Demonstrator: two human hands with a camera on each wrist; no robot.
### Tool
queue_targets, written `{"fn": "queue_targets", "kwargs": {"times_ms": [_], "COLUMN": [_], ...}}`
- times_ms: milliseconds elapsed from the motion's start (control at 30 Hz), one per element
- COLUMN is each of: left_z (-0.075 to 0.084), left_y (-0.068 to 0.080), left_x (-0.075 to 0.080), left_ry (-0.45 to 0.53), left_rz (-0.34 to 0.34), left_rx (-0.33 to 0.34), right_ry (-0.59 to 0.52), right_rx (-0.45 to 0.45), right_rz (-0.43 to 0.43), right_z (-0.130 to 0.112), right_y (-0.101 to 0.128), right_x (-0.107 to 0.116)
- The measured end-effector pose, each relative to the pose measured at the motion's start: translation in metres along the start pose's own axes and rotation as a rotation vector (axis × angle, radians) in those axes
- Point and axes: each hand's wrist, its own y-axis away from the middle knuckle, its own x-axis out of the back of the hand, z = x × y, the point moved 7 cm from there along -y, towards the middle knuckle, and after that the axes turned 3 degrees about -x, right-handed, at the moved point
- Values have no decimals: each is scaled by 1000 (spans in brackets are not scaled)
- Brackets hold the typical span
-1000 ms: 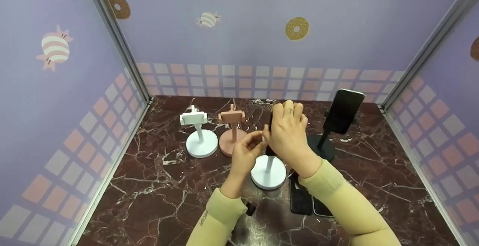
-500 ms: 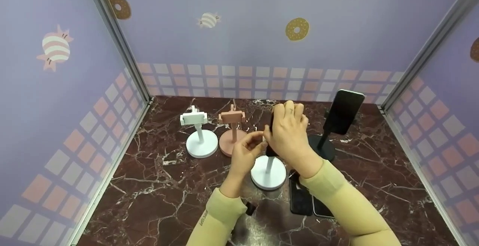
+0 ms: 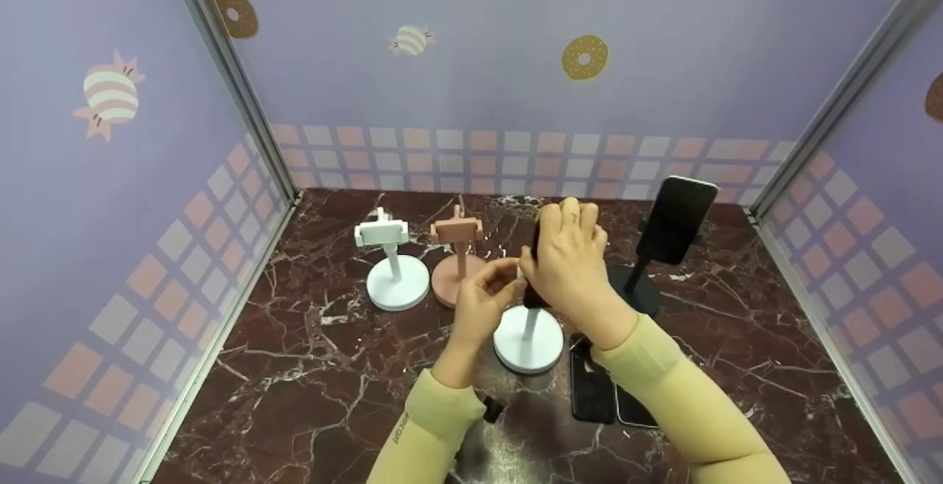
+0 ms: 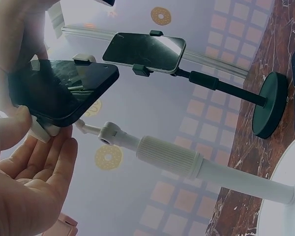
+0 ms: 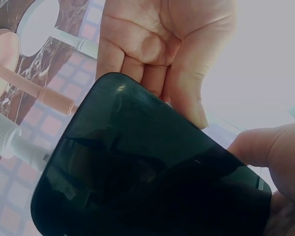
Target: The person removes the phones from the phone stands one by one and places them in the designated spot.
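So the person's right hand (image 3: 569, 259) is wrapped around a black phone (image 4: 64, 88), fingers curled over its top edge and thumb on the near side, holding it up over the white stand (image 3: 528, 337) in the middle of the marble table (image 3: 309, 366). The left hand (image 3: 482, 300) sits just left of it, thumb and fingertips pinching the white clamp (image 4: 42, 130) at the phone's lower edge. From the left wrist view you can see the clamp's top tab already sitting over the far edge of the phone, and the ribbed white pole running down to the round base. In the right wrist view the phone's dark glass fills most of the shot, with the left palm open-ish behind it, fingers reaching to the phone's edge.

Off to the right there's a black stand (image 3: 635, 289) with another phone (image 3: 676, 219) already clamped in it, tilted and facing away from the wall. Two empty stands are further left and toward the far side: a white one (image 3: 396, 278) and a pink one (image 3: 458, 274), standing just beside each other. On the table near the right forearm lie two more phones (image 3: 600, 392) flat, side by side, partly under the sleeve. A small black thing (image 3: 492, 410) sticks out by the left wrist; can't tell what it is.
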Motion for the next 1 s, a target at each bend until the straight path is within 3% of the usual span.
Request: {"fn": "queue_targets", "kwargs": {"times_ms": [667, 1000], "left_z": [-4, -3], "left_y": [-1, -1], "left_x": [2, 2], "left_ry": [2, 6], "left_rz": [6, 10], "left_rx": [11, -3], "right_ry": [-76, -89], "right_rx": [72, 75], "right_rz": [30, 5], "right_z": [1, 2], "right_y": [4, 4], "right_x": [6, 6]}}
